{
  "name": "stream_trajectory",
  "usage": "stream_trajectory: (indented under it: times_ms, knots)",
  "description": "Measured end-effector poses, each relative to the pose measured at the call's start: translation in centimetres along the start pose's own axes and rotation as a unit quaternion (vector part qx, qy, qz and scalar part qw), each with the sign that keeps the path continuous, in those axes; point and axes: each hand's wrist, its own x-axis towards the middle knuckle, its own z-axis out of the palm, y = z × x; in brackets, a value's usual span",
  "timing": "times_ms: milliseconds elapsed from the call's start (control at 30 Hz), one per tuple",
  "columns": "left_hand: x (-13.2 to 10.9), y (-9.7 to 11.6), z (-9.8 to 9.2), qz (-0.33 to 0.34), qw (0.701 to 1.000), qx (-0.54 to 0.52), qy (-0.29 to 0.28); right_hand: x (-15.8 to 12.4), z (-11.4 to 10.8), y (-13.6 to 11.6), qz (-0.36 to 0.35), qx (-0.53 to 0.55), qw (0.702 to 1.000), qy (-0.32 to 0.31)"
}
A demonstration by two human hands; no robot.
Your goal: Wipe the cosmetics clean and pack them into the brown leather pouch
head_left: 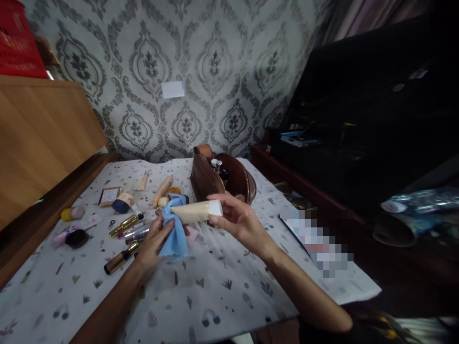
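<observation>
Above the table, my right hand (238, 220) grips the white cap end of a cream-coloured cosmetic tube (193, 212), its thumb below and fingers above. My left hand (158, 239) pinches a light blue cloth (175, 239), which wraps over the tube's other end and hangs down. Just behind the tube stands an open brown bag (208, 177) with bottles (220, 169) inside. To the left of my left hand lie gold lipstick tubes (122, 258), a dark round brush (77, 238) and a square glittery compact (109, 196).
A white patterned cloth (172, 306) covers the table. On the left rises a wooden panel (46, 124) with a red bag (21, 43) on top. At the right are a pixelated flat item (319, 243), a large black screen (366, 105) and a plastic bottle (423, 200).
</observation>
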Motion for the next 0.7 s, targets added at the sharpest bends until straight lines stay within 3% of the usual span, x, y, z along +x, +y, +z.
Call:
stream_trajectory:
  times_ms: [67, 133, 233, 333, 400, 467, 700]
  knots:
    - [0.1, 0.1, -0.1, 0.04, 0.997, 0.052, 0.037, -0.1, 0.1, 0.0, -0.005, -0.024, 1.0, 0.002]
    - [0.2, 0.3, -0.2, 0.118, 0.974, 0.163, 0.102, -0.2, 0.4, 0.3, -0.017, -0.072, 0.997, 0.018]
    - [-0.1, 0.3, -0.4, 0.258, 0.887, 0.35, 0.159, -0.4, 1.3, 0.7, -0.042, -0.174, 0.983, 0.046]
    - [-0.6, -0.3, -0.5, 0.38, 0.792, 0.466, 0.103, -0.6, 2.4, 0.9, -0.076, -0.239, 0.968, 0.021]
    - [-0.8, -0.8, -0.6, 0.41, 0.76, 0.501, 0.064, -0.6, 2.7, 0.8, -0.098, -0.259, 0.961, -0.007]
    - [-0.8, -1.0, -0.8, 0.387, 0.76, 0.517, 0.064, -0.6, 2.5, 0.6, -0.115, -0.268, 0.956, -0.019]
    - [-0.2, 0.1, -1.1, 0.252, 0.811, 0.515, 0.116, -0.2, -0.4, -1.8, -0.136, -0.263, 0.955, -0.014]
